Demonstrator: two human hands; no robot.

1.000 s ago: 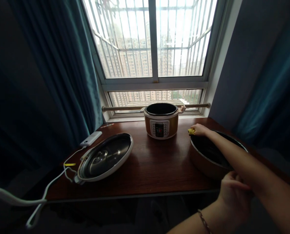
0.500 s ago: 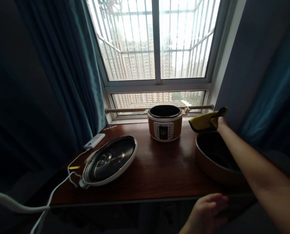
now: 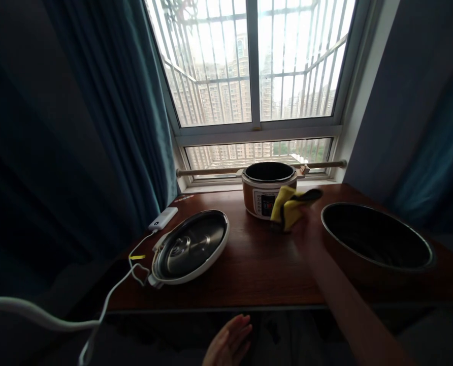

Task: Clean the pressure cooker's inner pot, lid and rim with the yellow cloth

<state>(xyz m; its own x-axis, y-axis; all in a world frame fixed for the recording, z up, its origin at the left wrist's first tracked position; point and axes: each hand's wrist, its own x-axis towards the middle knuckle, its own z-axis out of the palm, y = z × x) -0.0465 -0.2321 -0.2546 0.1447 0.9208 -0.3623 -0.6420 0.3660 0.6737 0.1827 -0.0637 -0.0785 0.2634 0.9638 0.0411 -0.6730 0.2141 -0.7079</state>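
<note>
A yellow cloth with black edging is bunched in my right hand, which is blurred by motion. The cloth hangs in front of the electric cooker and covers part of its control panel. That cooker is uncovered, with a dark inside. To the right of my right forearm sits the brown inner pot with a dark interior. The cooker's round lid lies underside up on the left. Below the table's front edge, my left hand is empty, its fingers stretched out.
The dark red wooden table stands against a barred window. A white power bank lies behind the lid, joined to a white cable. Blue curtains hang on both sides.
My right hand has moved the cloth from above the inner pot leftward to the cooker's front. My left hand has shifted left and lower. The view has turned slightly.
</note>
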